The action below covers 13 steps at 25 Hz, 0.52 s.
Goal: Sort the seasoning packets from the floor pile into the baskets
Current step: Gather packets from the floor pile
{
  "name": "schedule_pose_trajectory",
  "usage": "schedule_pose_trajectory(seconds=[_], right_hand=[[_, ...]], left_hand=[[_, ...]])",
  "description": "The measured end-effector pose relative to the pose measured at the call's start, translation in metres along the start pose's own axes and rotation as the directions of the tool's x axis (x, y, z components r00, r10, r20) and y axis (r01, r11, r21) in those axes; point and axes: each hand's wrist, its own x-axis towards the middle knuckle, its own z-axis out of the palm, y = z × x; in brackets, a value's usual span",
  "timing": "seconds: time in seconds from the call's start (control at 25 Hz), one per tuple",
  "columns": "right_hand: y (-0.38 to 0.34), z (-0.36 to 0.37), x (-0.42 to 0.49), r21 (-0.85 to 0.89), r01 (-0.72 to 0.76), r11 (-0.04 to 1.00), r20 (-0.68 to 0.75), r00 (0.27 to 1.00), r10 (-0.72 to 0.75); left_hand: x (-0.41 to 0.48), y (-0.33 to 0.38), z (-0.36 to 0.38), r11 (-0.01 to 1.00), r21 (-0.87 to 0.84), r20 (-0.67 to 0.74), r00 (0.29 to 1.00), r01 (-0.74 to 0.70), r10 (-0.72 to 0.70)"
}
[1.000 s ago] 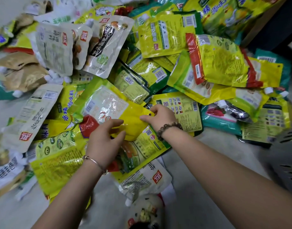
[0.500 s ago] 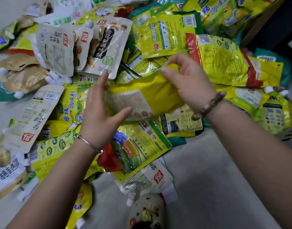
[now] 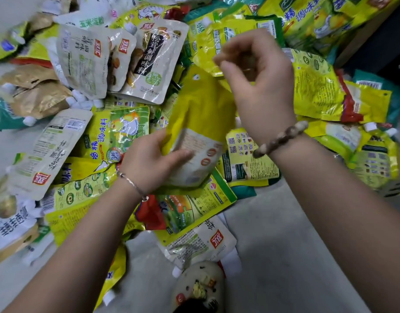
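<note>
**Yellow packet** (image 3: 201, 109): centre of frame, held roughly upright in front of the pile, with a white panel at its lower end.

**Left hand** (image 3: 149, 163): left of centre. It grasps the packet's lower end, with the thumb laid across the white panel and the fingers wrapped behind the left edge. A thin bangle (image 3: 133, 186) is on the wrist.

**Right hand** (image 3: 257, 71): upper centre-right, at the packet's top right corner. The fingers are curled inward and blurred. Whether they pinch the packet's top edge or hold nothing cannot be told. A bead bracelet (image 3: 280, 138) is on the wrist.

**Pile** (image 3: 318, 93): overlapping packets, mostly yellow and green, spread across the upper half and down the left side of the frame.

**White pouches** (image 3: 149, 59): upper left of centre, overlapping one another, printed with dark characters.

**Gold pouches** (image 3: 36, 96): far left, crumpled, beside the white pouches.

**Floor** (image 3: 273, 245): pale grey, visible at lower centre and lower right between the forearms.
</note>
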Motion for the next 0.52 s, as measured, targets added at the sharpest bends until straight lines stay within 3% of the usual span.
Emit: schedule_pose_trajectory(seconds=[0.04, 0.12, 0.2, 0.24, 0.32, 0.4, 0.52], right_hand=[[0.007, 0.001, -0.006, -0.056, -0.012, 0.998, -0.070, 0.998, 0.008], [0.021, 0.006, -0.025, -0.208, 0.035, 0.977, -0.044, 0.998, -0.045], [0.035, 0.017, -0.052, -0.313, 0.122, 0.942, 0.156, 0.985, -0.075], [0.040, 0.025, -0.066, -0.369, 0.135, 0.919, 0.315, 0.949, -0.013], [0.051, 0.043, -0.090, -0.511, 0.163, 0.844, 0.611, 0.759, 0.223], [0.063, 0.064, -0.105, -0.584, 0.271, 0.765, 0.739, 0.568, 0.363], [0.073, 0.089, -0.102, -0.606, 0.435, 0.666, 0.782, 0.477, 0.401]], left_hand=[[-0.005, -0.007, -0.001, 0.998, -0.008, -0.099, 0.993, 0.063, -0.064], [-0.014, -0.023, -0.007, 0.967, -0.128, -0.227, 0.942, 0.222, -0.247], [-0.026, -0.041, -0.014, 0.925, -0.213, -0.286, 0.885, 0.314, -0.366], [-0.031, -0.048, -0.018, 0.915, -0.256, -0.312, 0.869, 0.312, -0.384], [-0.039, -0.056, -0.024, 0.906, -0.272, -0.349, 0.845, 0.323, -0.406], [-0.043, -0.062, -0.026, 0.896, -0.275, -0.359, 0.827, 0.349, -0.433], [-0.044, -0.071, -0.026, 0.871, -0.274, -0.360, 0.796, 0.408, -0.487]])
